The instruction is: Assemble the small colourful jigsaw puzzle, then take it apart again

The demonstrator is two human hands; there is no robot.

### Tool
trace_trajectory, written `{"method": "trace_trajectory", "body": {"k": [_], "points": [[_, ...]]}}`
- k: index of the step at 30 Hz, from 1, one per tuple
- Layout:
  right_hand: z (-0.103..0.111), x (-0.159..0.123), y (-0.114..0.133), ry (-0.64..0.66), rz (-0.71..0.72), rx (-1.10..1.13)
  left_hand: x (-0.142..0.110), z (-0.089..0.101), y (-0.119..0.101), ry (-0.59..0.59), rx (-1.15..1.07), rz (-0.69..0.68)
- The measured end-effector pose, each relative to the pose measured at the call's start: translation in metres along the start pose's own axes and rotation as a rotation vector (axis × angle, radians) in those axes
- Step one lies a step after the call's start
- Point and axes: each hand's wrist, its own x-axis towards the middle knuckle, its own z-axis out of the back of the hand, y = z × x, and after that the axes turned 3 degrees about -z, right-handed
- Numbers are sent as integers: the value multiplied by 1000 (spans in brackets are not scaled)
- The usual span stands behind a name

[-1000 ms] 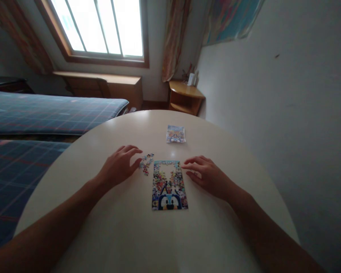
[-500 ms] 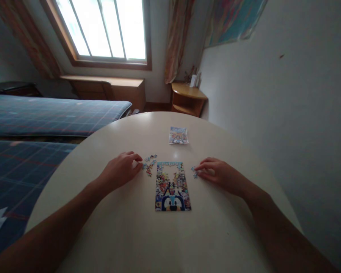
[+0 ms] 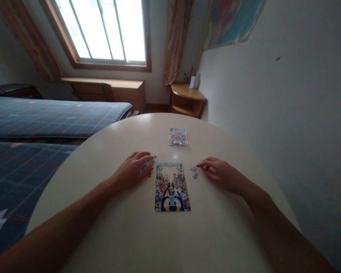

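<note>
A partly filled jigsaw puzzle (image 3: pixel 172 193) lies flat on the table, with a blue dog-like face at its near edge and a pale gap in its upper middle. My left hand (image 3: pixel 138 167) reaches over several loose puzzle pieces (image 3: pixel 151 163) left of the puzzle, its fingers spread and covering part of them. On the other side, my right hand (image 3: pixel 216 170) rests just right of a small cluster of puzzle pieces (image 3: pixel 194 172). Its fingers are slightly bent and apart, with nothing visible between them.
The round cream table (image 3: pixel 130 235) carries a small printed sheet or packet (image 3: pixel 177 136) beyond the puzzle. Beds with plaid mattresses (image 3: pixel 45 117) stand to the left. A white wall (image 3: pixel 287 113) runs along the right, and a corner shelf (image 3: pixel 187 93) stands behind.
My left hand has moved right and now lies over the loose pieces. My right hand has drawn slightly away from the small cluster, leaving those pieces more exposed.
</note>
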Motion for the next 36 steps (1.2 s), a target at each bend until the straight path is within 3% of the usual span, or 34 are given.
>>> {"method": "trace_trajectory", "body": {"k": [4,11,14,20,27,36], "points": [[0,0,-2,-20,22,-19,0,2,4,32,13,37],[2,-1,-1,1,6,5,0,21,17,-50,13,232],[3,-2,7,19,9,20,-2,26,17,-19,50,301],[-5,0,19,48,38,7,-4,26,12,14,82,265],[-9,2,5,-2,65,15,-11,46,7,122,277,502],[-10,3,-3,-16,72,3,-12,40,-6,176,188,415]]}}
